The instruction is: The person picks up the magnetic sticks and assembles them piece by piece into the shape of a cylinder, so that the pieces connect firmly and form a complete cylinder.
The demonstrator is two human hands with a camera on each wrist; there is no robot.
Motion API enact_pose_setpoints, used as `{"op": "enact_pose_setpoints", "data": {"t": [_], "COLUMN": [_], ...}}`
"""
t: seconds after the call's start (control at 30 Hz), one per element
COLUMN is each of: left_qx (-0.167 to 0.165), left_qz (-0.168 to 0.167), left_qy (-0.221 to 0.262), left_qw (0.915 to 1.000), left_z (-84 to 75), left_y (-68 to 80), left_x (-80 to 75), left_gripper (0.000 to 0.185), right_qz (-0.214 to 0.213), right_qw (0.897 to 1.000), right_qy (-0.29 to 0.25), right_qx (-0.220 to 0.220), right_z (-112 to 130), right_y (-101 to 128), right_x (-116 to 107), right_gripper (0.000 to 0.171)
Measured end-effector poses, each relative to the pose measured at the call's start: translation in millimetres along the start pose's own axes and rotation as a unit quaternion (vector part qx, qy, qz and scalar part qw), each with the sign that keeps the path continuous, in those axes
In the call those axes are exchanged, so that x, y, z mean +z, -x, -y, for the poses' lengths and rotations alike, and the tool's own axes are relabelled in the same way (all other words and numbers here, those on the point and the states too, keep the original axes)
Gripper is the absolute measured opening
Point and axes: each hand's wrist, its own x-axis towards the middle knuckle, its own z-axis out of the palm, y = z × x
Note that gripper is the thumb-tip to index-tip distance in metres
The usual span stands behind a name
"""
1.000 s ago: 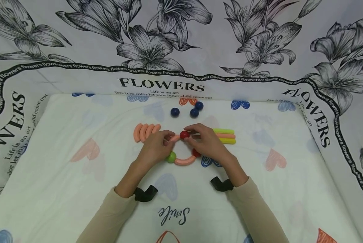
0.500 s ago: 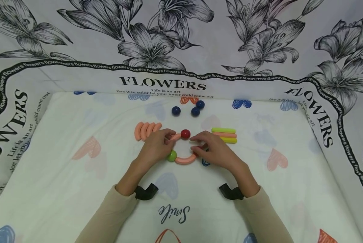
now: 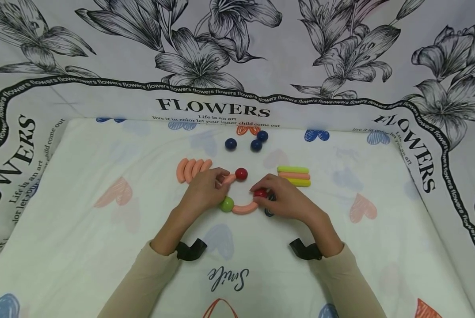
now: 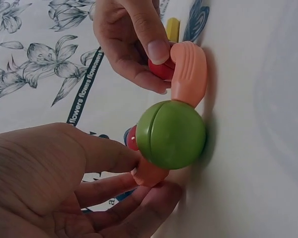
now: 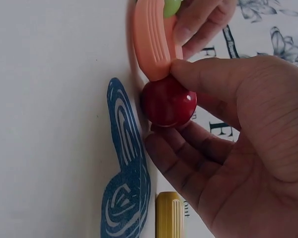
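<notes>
My left hand [image 3: 205, 190] pinches a curved orange stick [image 4: 150, 174] between thumb and fingers. A red ball [image 3: 241, 174] sits at that stick's far end and a green ball [image 4: 171, 135] at its near end. From the green ball a second curved orange stick [image 3: 244, 208] runs right to another red ball [image 5: 169, 102]. My right hand [image 3: 286, 196] holds this second red ball, thumb at the joint with the stick and fingertips beneath the ball in the right wrist view. The joined pieces form a ring with a gap between the two red balls.
Several curved orange sticks [image 3: 189, 170] lie side by side left of the ring. Straight sticks [image 3: 294, 176], green, orange and yellow, lie to its right. Beyond stand three dark blue balls [image 3: 256, 145]. A white cloth with printed hearts [image 3: 362, 209] covers the table.
My right hand has let go of the far red ball and come down to the right red ball, which it now grips. The left hand keeps its pinch; the green ball has shifted slightly right.
</notes>
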Motion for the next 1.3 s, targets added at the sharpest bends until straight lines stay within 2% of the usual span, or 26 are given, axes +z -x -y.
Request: {"op": "enact_pose_setpoints", "data": {"t": [0.2,0.37,0.43,0.6,0.77,0.97,1.13,1.3], "left_qx": [-0.006,-0.003,-0.005,-0.017,-0.016,-0.033,-0.017,0.001], "left_qz": [0.014,0.031,0.034,0.036,0.052,0.086,0.083,0.075], "left_qy": [-0.007,-0.041,-0.049,-0.054,-0.070,-0.088,-0.097,-0.097], "left_qw": [0.9999,0.9987,0.9982,0.9978,0.9961,0.9918,0.9917,0.9925], "left_z": [-0.8,-1.2,-1.4,-1.4,-0.4,-0.8,-0.1,1.9], "left_y": [1.6,4.6,6.4,9.6,12.0,14.3,13.3,12.6], "left_x": [-2.7,-5.9,-7.3,-10.1,-12.9,-15.6,-15.9,-15.5], "left_gripper": [0.040,0.033,0.029,0.030,0.033,0.036,0.040,0.046], "right_qz": [-0.029,-0.053,-0.058,-0.079,-0.115,-0.151,-0.140,-0.122], "right_qw": [1.000,0.999,0.998,0.997,0.993,0.987,0.988,0.989], "right_qy": [0.006,-0.006,-0.011,-0.017,0.018,0.048,0.043,0.055], "right_qx": [-0.001,0.004,0.009,0.015,0.030,0.040,0.050,0.058], "right_z": [-1.5,-0.2,0.5,2.0,8.0,27.8,43.2,51.0], "right_y": [1.1,0.4,0.0,-1.4,2.2,20.4,27.9,25.7], "right_x": [0.7,4.8,5.9,7.8,11.3,17.8,32.4,50.8], "right_gripper": [0.028,0.028,0.029,0.032,0.035,0.028,0.027,0.035]}}
